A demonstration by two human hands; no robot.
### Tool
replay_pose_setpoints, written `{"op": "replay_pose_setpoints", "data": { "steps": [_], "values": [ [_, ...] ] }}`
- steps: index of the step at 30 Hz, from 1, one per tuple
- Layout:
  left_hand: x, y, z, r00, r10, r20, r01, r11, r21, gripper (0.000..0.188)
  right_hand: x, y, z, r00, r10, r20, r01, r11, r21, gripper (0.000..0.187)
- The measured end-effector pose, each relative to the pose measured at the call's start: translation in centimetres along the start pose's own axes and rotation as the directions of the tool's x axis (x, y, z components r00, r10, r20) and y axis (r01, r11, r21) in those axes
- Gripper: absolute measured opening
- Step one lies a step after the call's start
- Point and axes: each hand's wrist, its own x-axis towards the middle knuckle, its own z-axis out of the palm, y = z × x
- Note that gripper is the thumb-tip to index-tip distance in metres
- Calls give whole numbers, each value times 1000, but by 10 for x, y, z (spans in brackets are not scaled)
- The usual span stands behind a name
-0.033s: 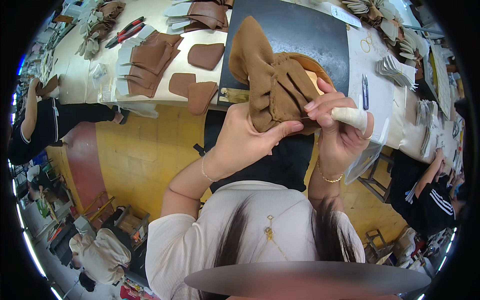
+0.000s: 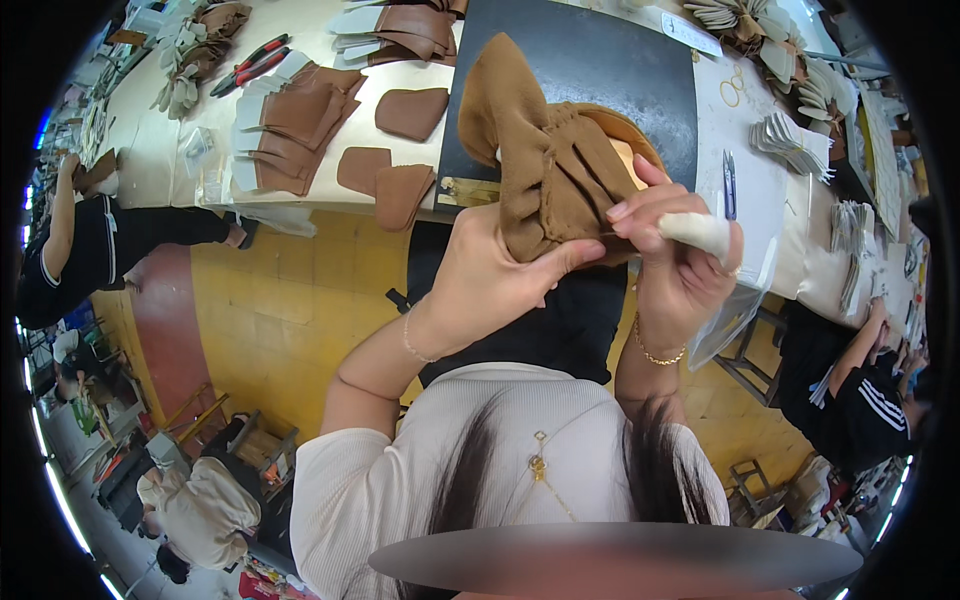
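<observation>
Brown fabric (image 2: 563, 180) sits between clasping left hand (image 2: 490, 268) and right hand (image 2: 685, 262) (pinching its edge).

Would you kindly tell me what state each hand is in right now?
Left hand: closed, holding the brown fabric piece.
Right hand: closed in a pinch at that piece's right side; exactly what it grips cannot be told.

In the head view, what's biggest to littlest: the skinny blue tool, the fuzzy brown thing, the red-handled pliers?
1. Fuzzy brown thing, though being nearer helps
2. Red-handled pliers
3. Skinny blue tool
</observation>
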Motion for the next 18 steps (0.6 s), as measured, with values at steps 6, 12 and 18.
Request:
{"op": "replay_pose_setpoints", "data": {
  "steps": [6, 12, 18],
  "values": [
    [12, 0, 7, 994, -89, -60, 75, 976, -207, 25, -12, 17, -11, 996, 26, 86, -5, 973, -233, 16],
    [8, 3, 5, 996, 83, 9, -84, 992, 99, 21, 1, 2, -9, 994, -21, 104, 36, 988, -149, 16],
    [9, -3, -5, 971, -230, -73, 232, 972, 25, 26, 38, -45, -66, 882, -206, -423, 336, 905, 260, 16]
  ]
}}
